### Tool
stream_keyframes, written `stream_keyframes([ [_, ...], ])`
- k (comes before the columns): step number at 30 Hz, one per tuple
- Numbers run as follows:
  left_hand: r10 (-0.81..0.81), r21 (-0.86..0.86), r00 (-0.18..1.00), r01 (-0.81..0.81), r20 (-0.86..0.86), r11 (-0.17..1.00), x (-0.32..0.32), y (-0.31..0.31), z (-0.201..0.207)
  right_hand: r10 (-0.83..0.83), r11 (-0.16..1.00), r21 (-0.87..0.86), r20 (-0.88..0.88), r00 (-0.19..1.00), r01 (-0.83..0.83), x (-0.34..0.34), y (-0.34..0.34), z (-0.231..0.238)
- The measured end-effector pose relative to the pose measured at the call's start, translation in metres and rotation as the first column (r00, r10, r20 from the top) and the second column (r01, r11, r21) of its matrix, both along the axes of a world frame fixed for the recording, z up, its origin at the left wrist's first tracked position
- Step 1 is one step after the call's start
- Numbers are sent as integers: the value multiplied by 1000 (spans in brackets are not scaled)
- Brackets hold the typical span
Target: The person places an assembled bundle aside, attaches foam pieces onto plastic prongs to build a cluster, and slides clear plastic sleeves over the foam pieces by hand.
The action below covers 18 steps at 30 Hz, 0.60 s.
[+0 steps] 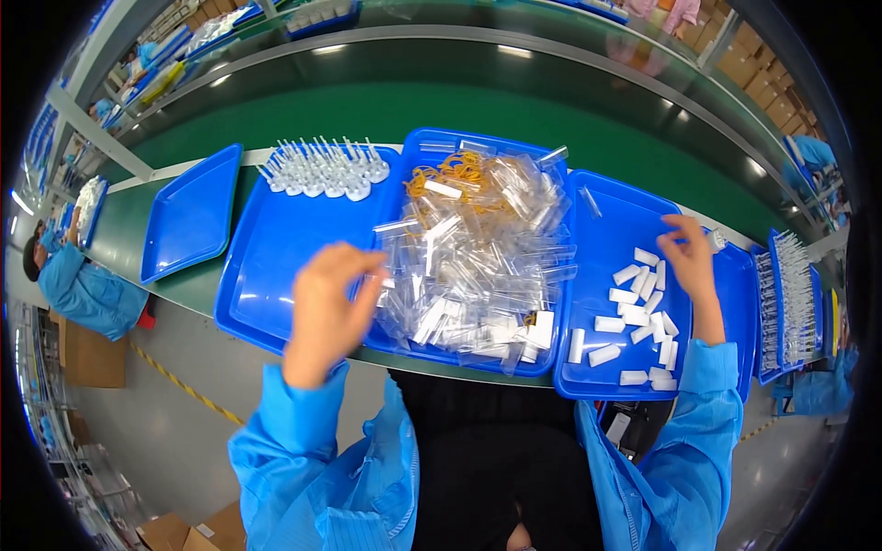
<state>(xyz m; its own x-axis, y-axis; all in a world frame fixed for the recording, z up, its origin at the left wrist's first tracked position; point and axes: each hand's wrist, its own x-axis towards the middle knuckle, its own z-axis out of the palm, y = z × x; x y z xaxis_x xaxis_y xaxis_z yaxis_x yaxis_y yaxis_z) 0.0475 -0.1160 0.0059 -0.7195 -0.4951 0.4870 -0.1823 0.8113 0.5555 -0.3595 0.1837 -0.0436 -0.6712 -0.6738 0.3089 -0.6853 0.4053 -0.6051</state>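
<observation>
My left hand [329, 308], blurred by motion, is raised over the right side of a blue tray [262, 266]. Its thumb and fingertips come together beside a heap of clear plastic sleeves [478, 248]; anything between them is too blurred to make out. The sleeves fill a middle blue tray [562, 349], mixed with tan rubber bands [457, 179] and white pieces. My right hand [689, 262] hovers above the far right part of another blue tray [588, 266], fingers bent and apart, with nothing visible in them. Short white cylinders [634, 314] lie scattered below it.
White, stemmed plastic parts [322, 170] stand in rows at the left tray's far end. A blue tray [193, 216] sits farther left. Racks of similar parts [785, 298] are at the right. Beyond runs a green conveyor belt [367, 115]. A co-worker in blue [87, 285] sits left.
</observation>
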Motion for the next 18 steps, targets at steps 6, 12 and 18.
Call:
stream_keyframes([
  [6,160,69,917,-198,367,978,-6,-89,-26,234,882,410,46,971,-232,37,-60,27],
  [12,297,177,950,-309,92,934,-30,-107,-99,352,936,61,-182,918,-347,30,-153,24],
  [18,390,447,915,-308,-103,840,-31,-93,-123,320,945,122,-162,933,-303,23,-203,-16],
])
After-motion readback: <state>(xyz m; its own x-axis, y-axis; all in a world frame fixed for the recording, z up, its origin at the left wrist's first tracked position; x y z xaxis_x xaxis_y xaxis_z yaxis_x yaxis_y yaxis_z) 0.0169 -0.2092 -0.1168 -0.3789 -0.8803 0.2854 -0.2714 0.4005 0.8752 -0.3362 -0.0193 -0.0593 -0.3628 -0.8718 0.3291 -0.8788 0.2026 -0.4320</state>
